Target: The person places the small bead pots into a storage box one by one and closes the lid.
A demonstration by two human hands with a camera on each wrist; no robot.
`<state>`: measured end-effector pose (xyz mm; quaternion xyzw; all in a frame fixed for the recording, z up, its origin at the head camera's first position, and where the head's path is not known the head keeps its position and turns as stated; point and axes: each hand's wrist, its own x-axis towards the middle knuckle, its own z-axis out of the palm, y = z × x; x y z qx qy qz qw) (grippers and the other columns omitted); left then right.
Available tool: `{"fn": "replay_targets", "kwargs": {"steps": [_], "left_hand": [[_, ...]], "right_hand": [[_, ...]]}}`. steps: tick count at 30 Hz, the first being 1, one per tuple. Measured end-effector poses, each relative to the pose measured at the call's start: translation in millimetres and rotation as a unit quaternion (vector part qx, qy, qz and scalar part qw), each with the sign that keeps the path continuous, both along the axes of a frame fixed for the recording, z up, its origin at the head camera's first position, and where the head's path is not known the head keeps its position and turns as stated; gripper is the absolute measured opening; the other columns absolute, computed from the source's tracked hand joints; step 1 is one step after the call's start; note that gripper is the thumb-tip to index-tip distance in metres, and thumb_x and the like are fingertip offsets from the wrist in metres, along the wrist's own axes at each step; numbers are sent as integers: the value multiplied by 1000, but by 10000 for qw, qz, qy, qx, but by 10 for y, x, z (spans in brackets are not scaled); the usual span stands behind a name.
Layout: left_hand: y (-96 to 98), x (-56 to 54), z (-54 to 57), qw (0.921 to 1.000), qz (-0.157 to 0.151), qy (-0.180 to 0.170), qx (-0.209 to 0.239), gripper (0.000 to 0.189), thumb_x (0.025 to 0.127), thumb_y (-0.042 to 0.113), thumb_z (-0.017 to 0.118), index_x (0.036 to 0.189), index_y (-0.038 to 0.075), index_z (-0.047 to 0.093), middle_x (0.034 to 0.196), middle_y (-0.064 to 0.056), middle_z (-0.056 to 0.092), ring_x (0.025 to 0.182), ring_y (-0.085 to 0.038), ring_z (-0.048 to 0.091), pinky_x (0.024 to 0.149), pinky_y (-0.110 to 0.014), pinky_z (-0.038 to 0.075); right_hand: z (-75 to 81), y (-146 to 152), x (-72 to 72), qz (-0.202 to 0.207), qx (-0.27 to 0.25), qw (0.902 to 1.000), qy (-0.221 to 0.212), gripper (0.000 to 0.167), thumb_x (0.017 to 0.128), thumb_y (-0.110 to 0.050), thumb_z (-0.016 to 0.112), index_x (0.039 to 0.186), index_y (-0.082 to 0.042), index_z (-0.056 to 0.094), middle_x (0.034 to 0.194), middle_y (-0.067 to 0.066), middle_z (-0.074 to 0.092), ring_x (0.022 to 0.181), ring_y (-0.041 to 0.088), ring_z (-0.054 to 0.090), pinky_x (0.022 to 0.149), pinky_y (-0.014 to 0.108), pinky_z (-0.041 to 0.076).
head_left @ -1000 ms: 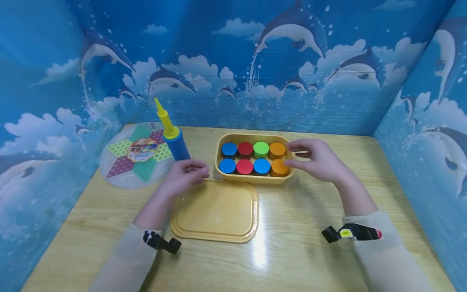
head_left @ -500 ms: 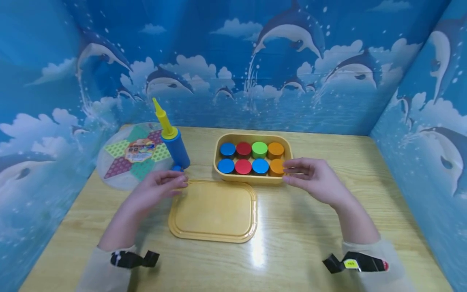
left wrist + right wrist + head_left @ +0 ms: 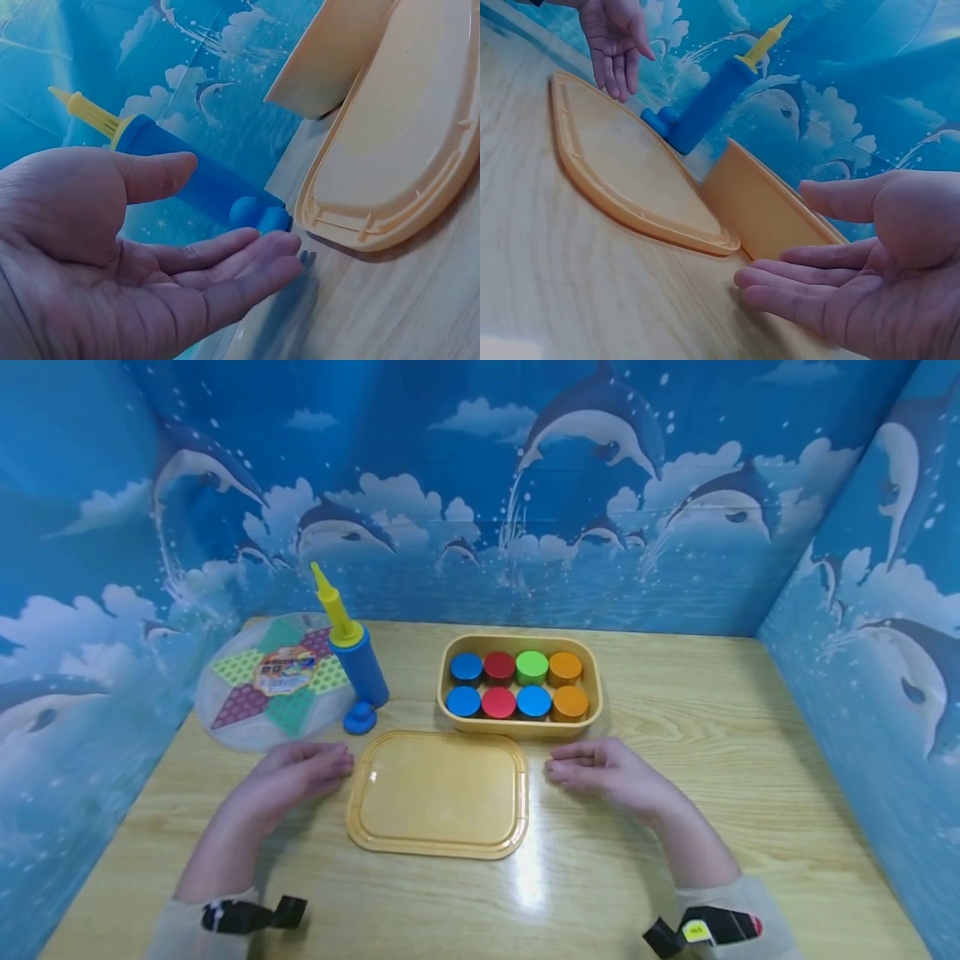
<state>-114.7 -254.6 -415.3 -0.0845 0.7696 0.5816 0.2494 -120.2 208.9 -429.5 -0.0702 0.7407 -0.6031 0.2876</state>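
Note:
A yellow-orange plastic lid (image 3: 438, 793) lies flat on the table between the two hands. My left hand (image 3: 288, 777) hovers or rests at its left side, and the left wrist view shows its fingers loosely extended with nothing in them. To the lid's right is my right hand (image 3: 600, 772), also holding nothing, its fingers nearly straight in the right wrist view. Behind the lid stands an orange-yellow box (image 3: 521, 728) with two rows of round-topped pieces in blue, red, green and orange. The left hand is nearest the blue pump handle (image 3: 360, 718).
A blue hand pump with a yellow nozzle (image 3: 360, 664) stands upright at the back left. Beside it lies a round clear case with a star-shaped game board (image 3: 285, 672). Dolphin-printed sheeting (image 3: 480, 527) walls the back and sides of the wooden table (image 3: 712, 693).
The left hand has moved left and down, away from the pump, uncovering its blue handle. My right hand has left the box's right end and come down beside the lid.

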Motion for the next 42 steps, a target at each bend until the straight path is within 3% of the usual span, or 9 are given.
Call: {"fn": "replay_targets", "kwargs": {"steps": [6,16,24,30,36,42], "left_hand": [[-56,23,-66,9997,93,-211,85,60,113,30,53,147,-18,41,143,-32,57,132,-39,59,107,-42,54],[33,28,-82,9988,207,-341,292,53,114,26,52,142,-19,46,134,-31,62,117,-29,68,100,-38,59],[88,21,-93,9993,190,-323,96,55,114,27,53,142,-20,46,136,-33,61,122,-36,66,100,-40,59],[139,58,-89,9997,-176,-182,17,59,114,34,51,143,-18,49,141,-33,58,127,-40,63,104,-44,57],[187,104,-25,9994,-302,-103,-161,65,114,36,52,146,-20,43,145,-34,54,132,-44,58,108,-48,53],[195,188,106,9984,-490,240,-134,65,114,32,52,145,-23,41,142,-36,56,128,-45,61,110,-52,51]], "right_hand": [[-54,-117,17,52,-378,9979,-520,53,111,-18,60,144,20,47,136,29,65,124,39,66,103,44,57],[-60,-249,4,-65,-427,9931,-1092,44,112,-19,56,136,18,56,123,26,71,116,38,70,99,45,59],[-71,-302,23,-18,-443,9934,-1057,42,112,-15,55,137,18,55,123,25,71,115,36,70,101,43,58],[-102,-339,51,278,-657,9931,-935,44,113,-13,52,143,19,51,138,26,63,120,31,67,107,43,54],[-56,-334,81,300,-802,9919,-943,50,114,-17,51,147,20,45,139,27,61,123,35,65,107,44,54],[116,-287,137,466,-917,9918,-763,52,113,-19,53,147,20,44,137,29,62,122,38,65,108,48,53]]}}
